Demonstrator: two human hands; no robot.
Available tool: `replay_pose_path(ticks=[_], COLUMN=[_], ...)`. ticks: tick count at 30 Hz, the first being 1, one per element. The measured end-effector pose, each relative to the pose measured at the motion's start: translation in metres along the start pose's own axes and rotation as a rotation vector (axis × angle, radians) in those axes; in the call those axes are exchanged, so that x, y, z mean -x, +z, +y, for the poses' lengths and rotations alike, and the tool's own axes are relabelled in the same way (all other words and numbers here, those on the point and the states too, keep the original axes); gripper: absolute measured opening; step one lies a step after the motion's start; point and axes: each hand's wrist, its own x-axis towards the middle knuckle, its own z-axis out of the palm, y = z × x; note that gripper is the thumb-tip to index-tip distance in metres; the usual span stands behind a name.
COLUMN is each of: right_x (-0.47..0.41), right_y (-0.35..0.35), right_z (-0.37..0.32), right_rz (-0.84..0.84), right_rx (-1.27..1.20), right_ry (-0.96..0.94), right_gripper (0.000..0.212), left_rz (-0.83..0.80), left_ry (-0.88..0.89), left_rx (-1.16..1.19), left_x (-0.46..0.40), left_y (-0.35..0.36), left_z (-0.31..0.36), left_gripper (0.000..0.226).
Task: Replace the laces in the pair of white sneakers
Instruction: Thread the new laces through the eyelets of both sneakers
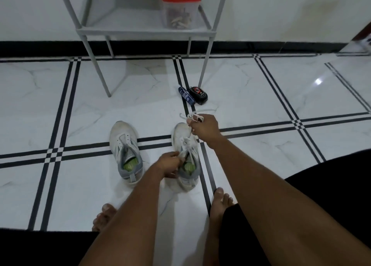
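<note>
Right hand point(203, 125) pinches a white lace point(187, 134) above the toe of the right sneaker point(185, 157), while the left hand point(170, 164) grips that shoe's collar. The unlaced left sneaker point(125, 151) stands just beside it on the marble floor point(261, 155). Beyond them a blue tube point(186, 95) and black case point(198, 95) lie by a grey rack's leg point(205, 65).

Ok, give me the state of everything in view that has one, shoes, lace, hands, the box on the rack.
left sneaker: on the floor, upright, no lace in its eyelets.
right sneaker: on the floor, still partly laced.
white lace: bunched in the right hand, running down to the right sneaker.
right hand: grips the lace, raised above the toe.
left hand: holds the right sneaker at its tongue.
clear container: on the rack shelf, red lid on.
</note>
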Motion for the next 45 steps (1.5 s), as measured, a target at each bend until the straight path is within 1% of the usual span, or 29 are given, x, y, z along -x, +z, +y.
replay_pose_path(ticks=[2,4,5,7,9,10,12,14,17,18,23,25,26,27,28,29,30,31,32,33,34,35,36,37,39,40,41,43,45], right_x=[0.007,0.016,0.018,0.025,0.032,0.036,0.042,0.042,0.04,0.04,0.04,0.037,0.034,0.033,0.033,0.035,0.037,0.039,0.043,0.044,0.046,0.046,0.044,0.043,0.043,0.043,0.043,0.043,0.042], right_y=[-0.005,-0.008,-0.009,-0.008,-0.003,-0.001,0.008,0.018,0.029,0.031,0.034,0.034,0.034,0.034,0.035,0.037,0.038,0.04,0.041,0.044,0.047,0.051,0.054,0.056,0.055,0.053,0.051,0.049,0.054], right_z=[-0.039,-0.067,-0.073,-0.077,-0.069,-0.064,-0.055,-0.046,-0.039,-0.037,-0.039,-0.037,-0.035,-0.034,-0.031,-0.029,-0.031,-0.033,-0.038,-0.037,-0.039,-0.037,-0.034,-0.032,-0.033,-0.031,-0.028,-0.022,-0.012], right_rz=[-0.101,-0.233,-0.27,-0.309,-0.311,-0.299,-0.284,-0.283,-0.282,-0.288,-0.322,-0.281,-0.23,-0.189,-0.171,-0.19,-0.252,-0.329,-0.407,-0.461,-0.474,-0.46,-0.437,-0.416,-0.36,-0.324,-0.293,-0.275,-0.299], right_rx=[-0.184,-0.29,-0.297,-0.257,-0.296,-0.344,-0.42,-0.443,-0.419,-0.408,-0.423,-0.361,-0.163,0.158,0.496,0.714,0.759,0.667,0.487,0.308,0.198,0.109,0.031,-0.031,-0.049,-0.015,0.015,0.061,0.088], right_ry=[-0.022,-0.056,-0.073,-0.111,-0.07,-0.035,0.038,0.093,0.153,0.164,0.155,0.189,0.185,0.172,0.161,0.121,0.066,-0.013,-0.086,-0.117,-0.13,-0.131,-0.107,-0.071,-0.02,-0.019,-0.029,-0.062,-0.058], right_gripper=[0.026,0.017,0.013,0.011,0.01,0.009,0.008,0.01,0.012,0.013,0.013,0.014,0.012,0.013,0.037,0.064,0.08,0.079,0.064,0.042,0.026,0.02,0.021,0.021,0.021,0.022,0.021,0.022,0.026], left_rz=[-0.028,0.059,0.133,0.21,0.092,0.016,-0.032,0.026,0.171,0.201,0.218,0.31,0.377,0.432,0.46,0.461,0.44,0.413,0.388,0.368,0.358,0.375,0.42,0.512,0.713,0.731,0.692,0.599,0.633], left_ry=[0.015,0.04,0.053,0.088,0.161,0.195,0.238,0.268,0.292,0.282,0.25,0.292,0.325,0.357,0.387,0.414,0.442,0.47,0.497,0.524,0.544,0.547,0.531,0.487,0.34,0.253,0.185,0.159,0.2], left_rx=[0.001,0.036,0.119,0.437,0.78,0.89,0.937,0.9,0.855,0.823,0.679,0.53,0.421,0.313,0.228,0.167,0.129,0.116,0.132,0.162,0.194,0.217,0.21,0.133,-0.248,-0.434,-0.546,-0.601,-0.597], left_x=[0.012,0.019,0.023,0.03,0.04,0.046,0.054,0.056,0.05,0.049,0.051,0.05,0.049,0.049,0.049,0.051,0.053,0.056,0.06,0.061,0.06,0.056,0.051,0.044,0.031,0.025,0.022,0.016,0.014], left_y=[0.004,0.001,-0.003,-0.023,-0.046,-0.057,-0.071,-0.076,-0.079,-0.08,-0.083,-0.084,-0.084,-0.085,-0.085,-0.084,-0.084,-0.084,-0.083,-0.084,-0.086,-0.088,-0.09,-0.093,-0.099,-0.099,-0.097,-0.09,-0.084], left_z=[0.013,0.026,0.033,0.049,0.059,0.063,0.065,0.063,0.054,0.05,0.032,0.028,0.029,0.03,0.032,0.035,0.039,0.042,0.046,0.048,0.05,0.049,0.047,0.041,0.018,0.001,-0.016,-0.043,-0.054], left_gripper=[0.045,0.033,0.039,0.066,0.086,0.092,0.096,0.082,0.034,0.025,0.014,0.01,0.007,0.006,0.006,0.006,0.006,0.006,0.007,0.008,0.008,0.008,0.012,0.021,0.047,0.057,0.064,0.072,0.066])
